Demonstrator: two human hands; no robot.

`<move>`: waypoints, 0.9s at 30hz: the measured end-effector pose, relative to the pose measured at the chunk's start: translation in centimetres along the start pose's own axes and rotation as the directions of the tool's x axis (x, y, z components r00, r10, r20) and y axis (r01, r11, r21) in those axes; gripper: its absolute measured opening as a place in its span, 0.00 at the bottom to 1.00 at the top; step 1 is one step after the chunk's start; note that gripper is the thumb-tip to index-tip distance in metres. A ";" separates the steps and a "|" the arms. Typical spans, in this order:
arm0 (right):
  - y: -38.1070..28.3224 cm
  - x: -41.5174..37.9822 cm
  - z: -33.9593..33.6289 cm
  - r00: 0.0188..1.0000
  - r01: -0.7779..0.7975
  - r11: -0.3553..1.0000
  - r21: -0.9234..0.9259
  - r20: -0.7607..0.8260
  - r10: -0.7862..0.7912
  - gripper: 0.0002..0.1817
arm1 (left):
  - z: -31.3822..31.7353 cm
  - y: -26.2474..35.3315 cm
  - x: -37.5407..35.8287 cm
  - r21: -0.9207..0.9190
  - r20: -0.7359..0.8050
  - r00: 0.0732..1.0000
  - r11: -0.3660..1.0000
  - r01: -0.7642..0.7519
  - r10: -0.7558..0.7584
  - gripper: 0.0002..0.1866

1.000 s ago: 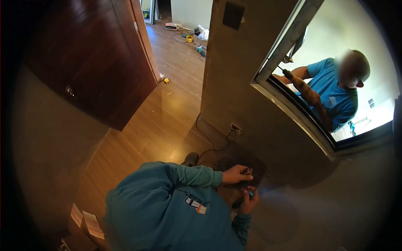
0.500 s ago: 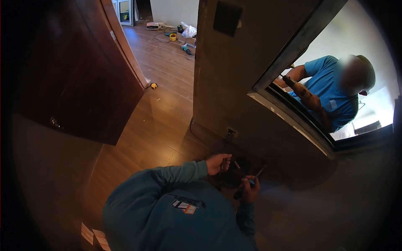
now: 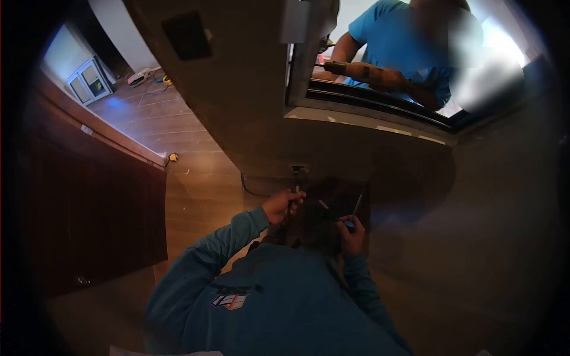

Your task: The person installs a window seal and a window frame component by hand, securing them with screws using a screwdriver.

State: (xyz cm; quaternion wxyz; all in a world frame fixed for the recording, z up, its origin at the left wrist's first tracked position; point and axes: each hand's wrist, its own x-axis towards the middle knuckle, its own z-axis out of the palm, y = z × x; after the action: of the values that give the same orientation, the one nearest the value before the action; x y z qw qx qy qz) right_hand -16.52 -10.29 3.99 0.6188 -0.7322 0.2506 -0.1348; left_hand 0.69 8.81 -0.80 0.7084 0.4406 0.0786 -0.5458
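Teal long sleeves (image 3: pixel 237 234) — chest logo (image 3: pixel 230 301)

Small item in left hand (image 3: pixel 282 206) — too dim to identify.

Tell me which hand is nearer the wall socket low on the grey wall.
Left. The left hand is just below the wall socket; the right hand, gripping a blue-handled screwdriver, sits farther down-right.

A single head-worn camera looks steeply down from above, wide-angled with dark rounded corners. The wearer's teal-sleeved torso (image 3: pixel 267 302) fills the near bottom edge, both hands close below the lens. The wall (image 3: pixel 237 95) and window frame (image 3: pixel 368 107) lie far ahead, the wooden floor (image 3: pixel 178 136) far left.
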 end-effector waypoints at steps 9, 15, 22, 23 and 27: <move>3.2 5.3 -6.9 0.993 -0.009 0.997 0.074 -0.120 0.018 0.05 | 13.6 9.8 10.0 0.420 0.234 0.964 0.880 -0.220 0.129 0.12; 4.7 13.0 -14.8 0.993 -0.048 0.964 0.263 -0.090 0.074 0.05 | 24.5 12.6 19.6 0.783 0.535 0.614 -0.070 -0.618 0.580 0.11; 6.5 20.0 -24.2 0.997 -0.079 0.968 0.239 0.029 0.074 0.04 | 34.4 16.2 31.9 0.720 0.692 0.391 -0.544 -0.431 0.606 0.08; 6.3 20.7 -25.3 0.997 -0.081 0.968 0.238 0.037 0.074 0.04 | 35.0 16.5 34.3 0.716 0.697 0.385 -0.612 -0.336 0.604 0.08; 6.3 23.4 -28.7 0.995 -0.064 0.977 0.204 0.092 0.046 0.04 | 36.2 17.2 40.4 0.700 0.712 0.347 -0.656 -0.283 0.610 0.09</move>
State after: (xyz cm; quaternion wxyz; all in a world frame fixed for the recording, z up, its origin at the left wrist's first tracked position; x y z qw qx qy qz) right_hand -12.77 -47.57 0.87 0.7053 -0.6620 0.2282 -0.1109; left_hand 17.65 -45.09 6.22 0.2628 0.7901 -0.5261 0.1729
